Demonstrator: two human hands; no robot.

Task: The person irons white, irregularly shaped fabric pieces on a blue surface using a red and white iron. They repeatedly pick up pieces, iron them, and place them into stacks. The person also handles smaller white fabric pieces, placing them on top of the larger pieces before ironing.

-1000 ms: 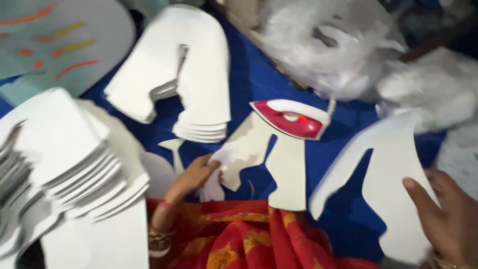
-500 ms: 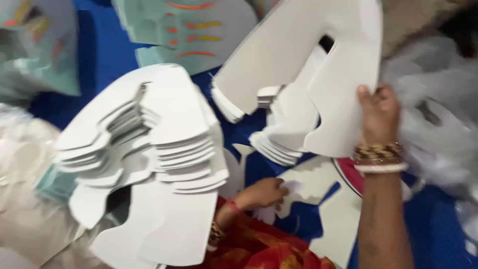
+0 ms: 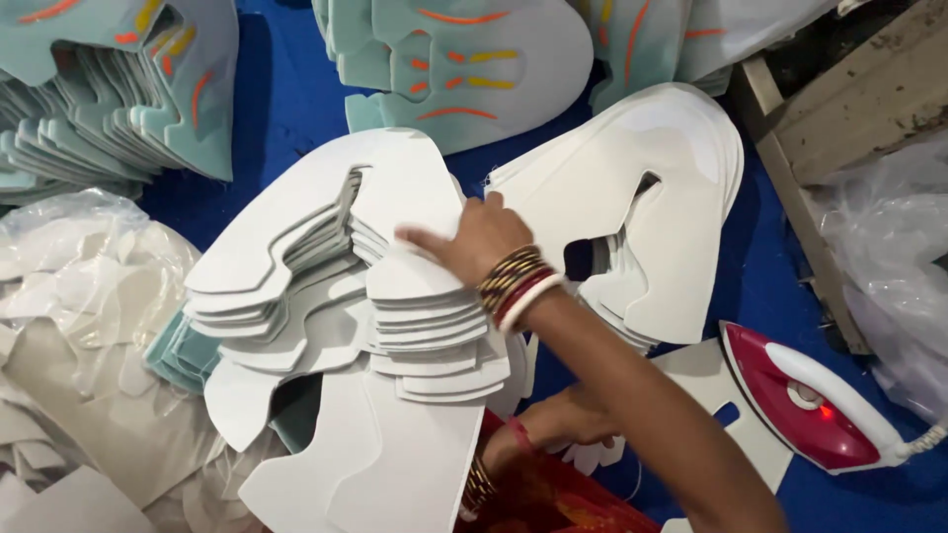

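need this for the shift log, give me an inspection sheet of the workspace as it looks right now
surface: blue cloth, mostly covered.
job's things: fanned white cutout stack; second white stack beside it.
clutter: teal painted cutouts along the top, crumpled clear plastic at left, more plastic at right.
grippers: right hand rests palm down on the fanned stack, fingers spread; left hand low by the red fabric, grip hidden.
cables: white cord leaves the red and white iron.
surroundings: wooden frame at upper right.
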